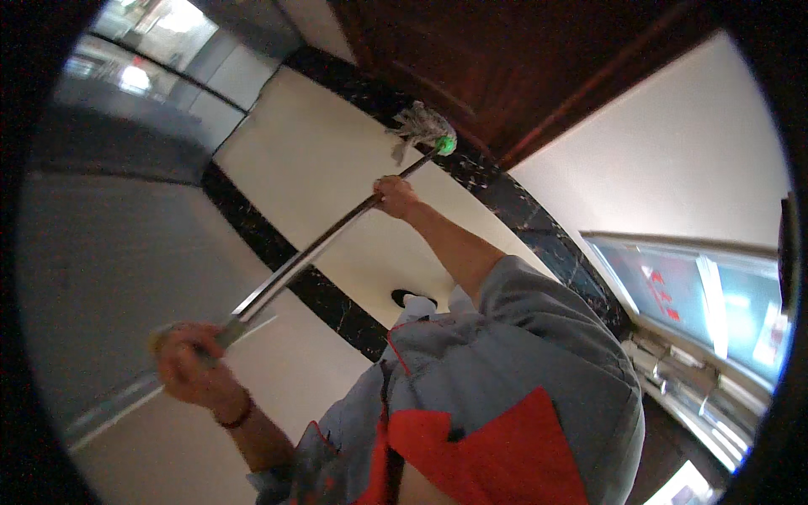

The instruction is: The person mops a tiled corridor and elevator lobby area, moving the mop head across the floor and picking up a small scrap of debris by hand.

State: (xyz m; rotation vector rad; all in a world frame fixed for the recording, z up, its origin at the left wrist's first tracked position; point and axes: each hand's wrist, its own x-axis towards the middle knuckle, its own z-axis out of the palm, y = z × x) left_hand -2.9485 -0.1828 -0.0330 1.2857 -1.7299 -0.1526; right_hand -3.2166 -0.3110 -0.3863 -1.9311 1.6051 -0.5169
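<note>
A string mop with grey strands (421,126) and a green socket lies across the view, its head over the black marble border of the floor. My right hand (394,196) grips its metal handle (315,249) a short way behind the socket. At the handle's far end, on the left, my left hand (192,363) is closed around the pole; this hand is slightly blurred and has a dark red band at the wrist. The frame does not settle whether the strands touch the floor.
Cream floor tiles (303,145) are edged by black marble strips (341,309). A dark reddish-brown wooden panel (505,69) rises beyond the mop head. Grey glossy panels (126,252) stand at left. To the right are a white wall (669,158) and a window (675,284) with red writing.
</note>
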